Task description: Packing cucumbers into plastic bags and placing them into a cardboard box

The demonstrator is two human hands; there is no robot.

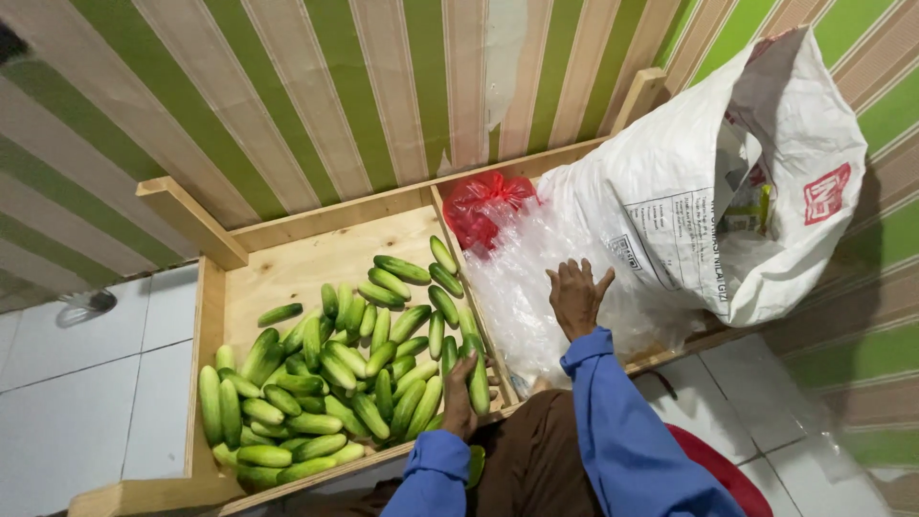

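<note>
The left hand [460,400] is resting among the cucumbers [335,378] at the lower centre, gripping one cucumber [478,378]. The right hand [577,299], fingers spread and released, is pressing on clear plastic [522,287] beside the white sack [689,191] at right.

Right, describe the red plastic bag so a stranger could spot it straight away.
Start at the wooden crate full of green cucumbers against the striped wall. Just past its right-hand divider, at the back, lies the red plastic bag, wedged between the clear plastic sheeting and the big white sack. It is the only red, crumpled thing there.
</note>
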